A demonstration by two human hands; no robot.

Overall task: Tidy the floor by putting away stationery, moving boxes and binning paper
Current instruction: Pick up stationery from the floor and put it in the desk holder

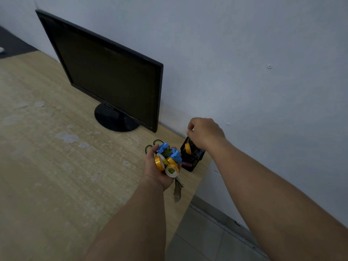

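Note:
My left hand (157, 169) grips a bundle of stationery: several yellow tape rolls (171, 169), blue tape dispensers (176, 155) and scissors whose green handles (153, 146) stick out at the top and whose blades (177, 193) point down. A black mesh desk organiser (194, 162) stands at the desk's right corner by the wall, with one yellow tape roll (188, 148) in it. My right hand (204, 133) hovers over the organiser with its fingers curled; whether they pinch anything is hidden.
A black monitor (105, 72) on a round stand occupies the back of the worn wooden desk (56, 157), against a pale wall. The desk's right edge drops to a tiled floor (203, 238).

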